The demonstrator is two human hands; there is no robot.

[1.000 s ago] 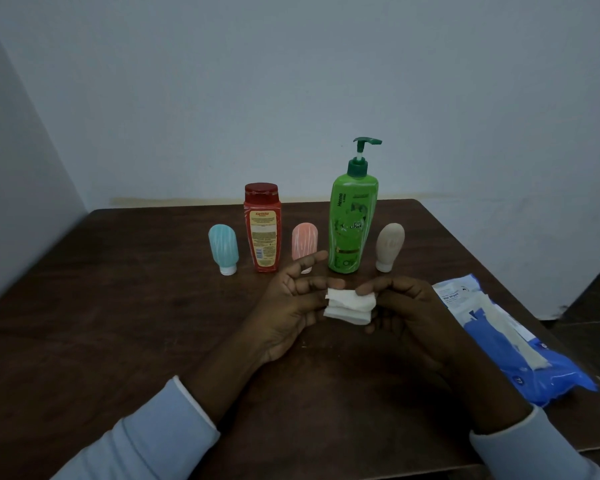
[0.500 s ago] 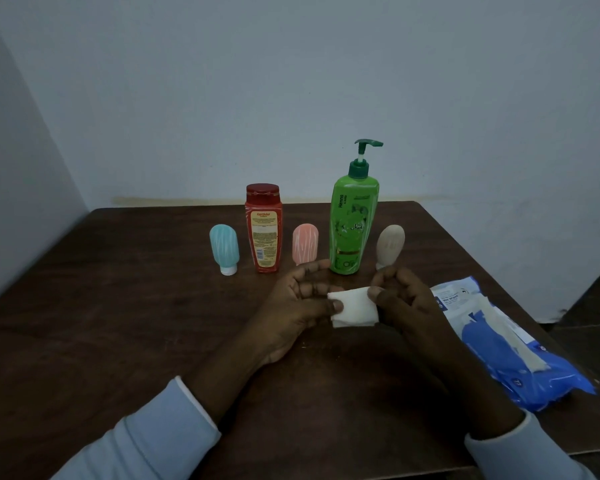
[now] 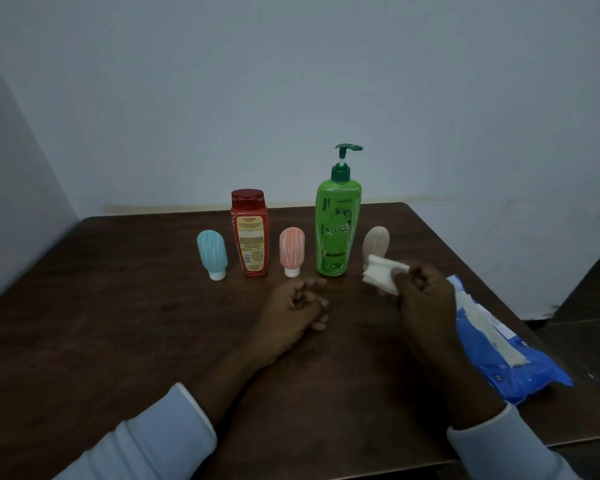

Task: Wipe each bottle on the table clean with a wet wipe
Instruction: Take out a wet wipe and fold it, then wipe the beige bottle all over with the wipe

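My left hand has let go, empty; my right hand pinches the wipe by the beige bottle, so wiping should start there.

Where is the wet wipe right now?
Head view, right of centre: the right hand pinches the folded wet wipe just in front of the beige bottle.

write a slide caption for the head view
Right hand holds a folded wet wipe in front of the beige bottle; left hand rests loosely curled on the table.
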